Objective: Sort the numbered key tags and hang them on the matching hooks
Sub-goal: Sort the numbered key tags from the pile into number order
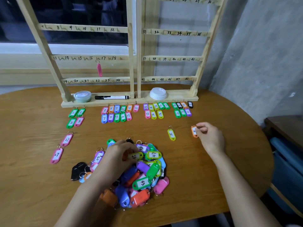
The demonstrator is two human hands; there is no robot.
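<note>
**A:** What lies at your far left?

**B:** Two pink plastic key tags marked 27, one below the other on the brown wooden table, well apart from the other groups.

**A:** And your left hand?

**B:** My left hand is on the mixed heap of coloured plastic key tags in the middle. Its fingers are curled round one end of a yellow-green plastic tag at the top of the heap. The number on it is too blurred for me to read.

**A:** Further to the right?

**B:** A yellow plastic tag marked 47 lies alone and flat, with its ring toward the tall wooden rack of numbered hooks. Near it, my right hand pinches a small orange plastic tag between thumb and fingertips, low over the table. I cannot tell if it touches the wood. My fingers cover part of its label.

**A:** How do you do this step well?

**B:** I judge that I am placing the orange tag among the forties. I should read the whole number before I let go and lay it face up with the ring toward the rack. I should also leave room beside the 47 for the numbers between. My left hand should lift its tag slowly, because I think the rings in the heap can hook each other and drag neighbours along.
</note>
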